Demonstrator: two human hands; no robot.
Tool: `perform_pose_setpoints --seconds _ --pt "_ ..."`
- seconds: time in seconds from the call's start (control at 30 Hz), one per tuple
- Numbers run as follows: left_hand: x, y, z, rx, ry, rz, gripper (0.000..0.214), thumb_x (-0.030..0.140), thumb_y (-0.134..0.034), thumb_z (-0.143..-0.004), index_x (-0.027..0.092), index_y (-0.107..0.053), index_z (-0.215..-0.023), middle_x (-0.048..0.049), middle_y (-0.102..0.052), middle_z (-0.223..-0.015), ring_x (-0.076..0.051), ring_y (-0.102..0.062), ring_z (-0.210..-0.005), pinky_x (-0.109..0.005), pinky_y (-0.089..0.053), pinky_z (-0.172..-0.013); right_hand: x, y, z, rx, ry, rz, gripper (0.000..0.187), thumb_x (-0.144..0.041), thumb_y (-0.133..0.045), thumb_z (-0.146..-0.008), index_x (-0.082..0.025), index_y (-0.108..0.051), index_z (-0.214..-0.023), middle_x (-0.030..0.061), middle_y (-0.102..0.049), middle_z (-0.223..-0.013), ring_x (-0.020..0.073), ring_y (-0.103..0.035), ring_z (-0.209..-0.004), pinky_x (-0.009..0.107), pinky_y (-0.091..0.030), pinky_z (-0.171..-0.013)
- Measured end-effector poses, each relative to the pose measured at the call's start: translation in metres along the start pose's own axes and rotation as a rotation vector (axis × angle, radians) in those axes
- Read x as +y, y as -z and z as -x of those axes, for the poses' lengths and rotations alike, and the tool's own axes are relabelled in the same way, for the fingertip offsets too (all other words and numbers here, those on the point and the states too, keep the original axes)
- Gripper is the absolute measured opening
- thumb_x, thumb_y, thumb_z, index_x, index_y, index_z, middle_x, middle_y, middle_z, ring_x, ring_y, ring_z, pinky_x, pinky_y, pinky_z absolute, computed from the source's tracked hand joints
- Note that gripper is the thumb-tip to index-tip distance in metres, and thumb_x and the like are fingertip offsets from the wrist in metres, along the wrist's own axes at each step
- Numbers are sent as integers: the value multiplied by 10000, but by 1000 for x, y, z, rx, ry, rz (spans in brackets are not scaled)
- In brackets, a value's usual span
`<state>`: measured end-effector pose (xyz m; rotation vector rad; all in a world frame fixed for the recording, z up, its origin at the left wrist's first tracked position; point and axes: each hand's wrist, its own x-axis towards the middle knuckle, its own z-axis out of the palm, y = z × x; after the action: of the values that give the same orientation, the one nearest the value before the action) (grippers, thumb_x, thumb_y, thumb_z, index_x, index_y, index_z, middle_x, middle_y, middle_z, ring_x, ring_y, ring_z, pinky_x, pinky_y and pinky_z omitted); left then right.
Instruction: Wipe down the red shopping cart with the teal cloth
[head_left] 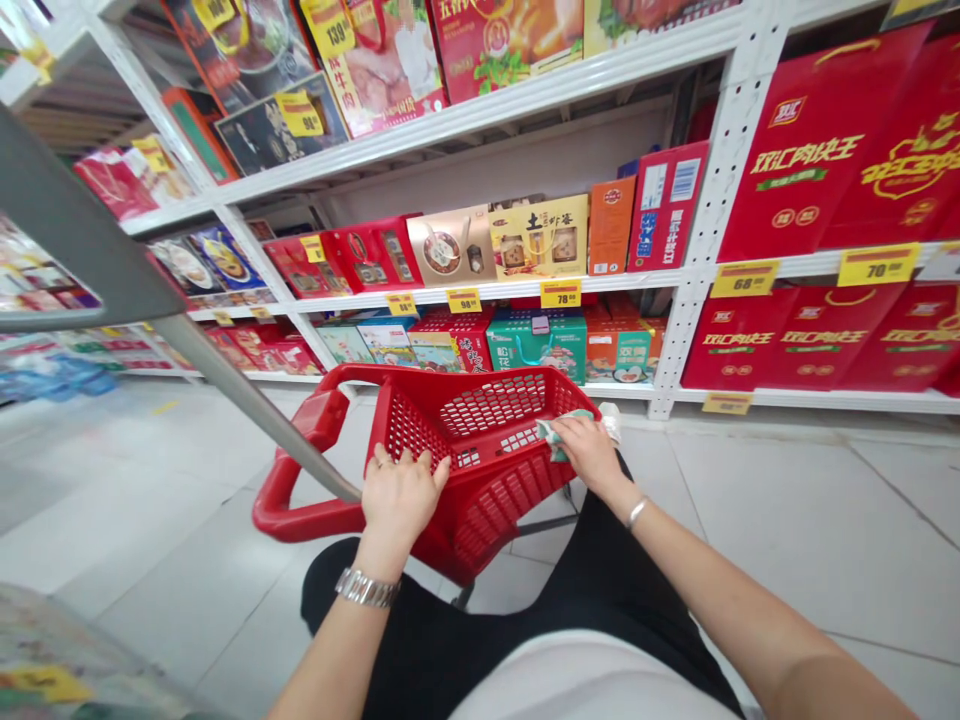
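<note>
A red plastic shopping basket [487,420] with a mesh wall and a red loop handle is tipped on its side against my knees. My left hand [401,495] grips its near rim, fingers curled over the edge. My right hand [589,450] presses a pale green-and-white cloth [570,425] against the basket's right rim, fingers closed on the cloth. I wear a metal watch on the left wrist and a thin bracelet on the right. The basket's inside looks bare.
A grey metal pole [247,400] slants from the upper left down behind the basket. White store shelving [525,290] holds red, green and gold gift boxes with yellow price tags. Pale tiled floor [787,520] spreads around me.
</note>
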<state>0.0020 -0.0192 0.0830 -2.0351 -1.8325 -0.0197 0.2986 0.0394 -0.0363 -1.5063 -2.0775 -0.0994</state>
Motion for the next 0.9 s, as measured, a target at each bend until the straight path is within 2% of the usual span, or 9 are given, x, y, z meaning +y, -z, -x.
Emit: perform_pose_setpoints --seconds 0.07,0.17,0.27,0.33,0.43,0.53,0.63,0.73,0.9 --pt "0 0 1 11 -5 -11 528 452 -380 -981 102 -769 -1046 -225 -754 -1037 -489 -592 -1187 -535 -457 -917 -40 -1 -4 -3 91 -119 343 -158 -571 -943 -218 -659 -1269 118 -710 -1203 285 -597 -1108 425 -445 -919" --pt "-1 0 1 24 -36 -7 525 395 -341 -987 97 -773 -993 -225 -758 -992 -477 -619 -1144 -539 -467 -892 -102 1 -12 51 245 -453 390 -193 -573 -958 -228 -586 -1347 85 -692 -1232 223 -610 -1109 366 -460 -964" --pt "-2 0 1 6 -42 -6 505 308 -318 -982 88 -772 -959 -230 -757 -935 -464 -642 -1117 -534 -476 -875 -142 6 -27 123 133 -687 433 -261 -589 -958 -227 -521 -1385 64 -663 -1252 192 -615 -1109 324 -476 -964" --pt "-2 0 1 19 -34 -11 512 300 -311 -984 80 -771 -937 -235 -754 -907 -458 -649 -1112 -530 -479 -875 -152 9 -39 77 74 -645 313 -250 -581 -961 -233 -600 -1273 49 -680 -1159 188 -620 -1045 311 -481 -920" --pt "-1 1 1 56 -20 -9 540 343 -306 -993 82 -771 -913 -227 -759 -900 -463 -647 -1118 -533 -473 -894 -149 10 -50 -48 57 -375 157 -244 -573 -974 -244 -696 -1071 55 -698 -1032 212 -600 -979 329 -455 -862" --pt "1 1 1 58 -6 1 540 342 -299 -991 94 -773 -917 -212 -767 -902 -454 -646 -1128 -527 -467 -900 -140 11 -45 -78 43 -186 206 -357 -529 -1010 -275 -711 -1058 58 -702 -1031 239 -576 -982 362 -414 -848" --pt "2 0 1 66 1 11 533 329 -296 -983 99 -773 -920 -210 -768 -891 -433 -653 -1122 -518 -462 -902 -131 8 -30 -70 93 -155 315 -481 -516 -1004 -301 -666 -1215 65 -689 -1122 239 -572 -985 376 -390 -869" --pt "1 -1 1 79 9 23 529 340 -304 -977 105 -774 -915 -208 -771 -896 -423 -656 -1117 -518 -455 -915 -114 1 -17 -50 190 -171 460 -489 -620 -947 -294 -588 -1362 99 -653 -1240 256 -571 -1061 390 -379 -921" --pt "1 -1 2 80 4 58 518 355 -323 -971 107 -774 -913 -208 -773 -898 -432 -651 -1126 -522 -451 -924 -65 -3 -10 -34 145 -168 355 -341 -606 -971 -287 -633 -1321 96 -674 -1245 253 -588 -1113 409 -364 -963"
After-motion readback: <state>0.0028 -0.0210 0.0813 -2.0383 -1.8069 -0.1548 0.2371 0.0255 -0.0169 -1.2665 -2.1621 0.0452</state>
